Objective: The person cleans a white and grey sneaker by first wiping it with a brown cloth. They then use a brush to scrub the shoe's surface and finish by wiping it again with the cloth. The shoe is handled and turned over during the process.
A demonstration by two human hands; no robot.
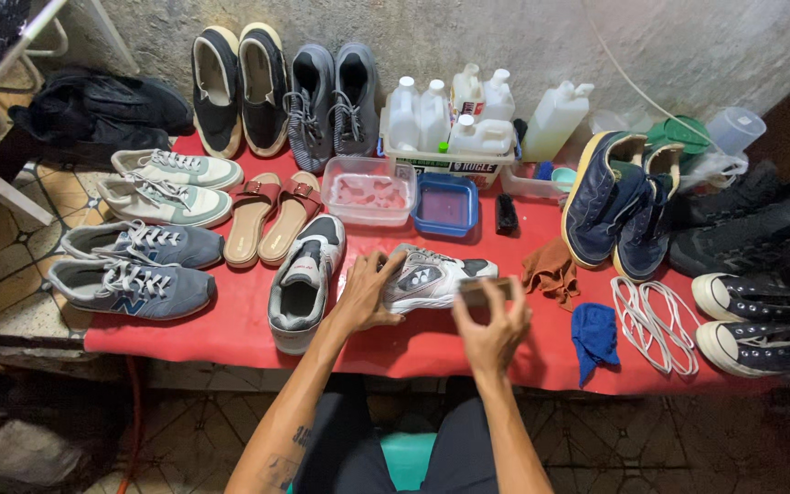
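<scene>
Two hands work: left hand (365,295) spread flat on one white sneaker (432,275), right hand (494,329) pinching a blurred brush (484,291); five jugs (432,112) behind.

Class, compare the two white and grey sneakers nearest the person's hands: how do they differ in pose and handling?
The held sneaker lies on its side, toe pointing right; the left hand steadies it while the right hand holds a brush at its toe. The untouched sneaker stands upright on its sole, opening facing up. Both share white and grey colouring and rest on the red cloth.
</scene>
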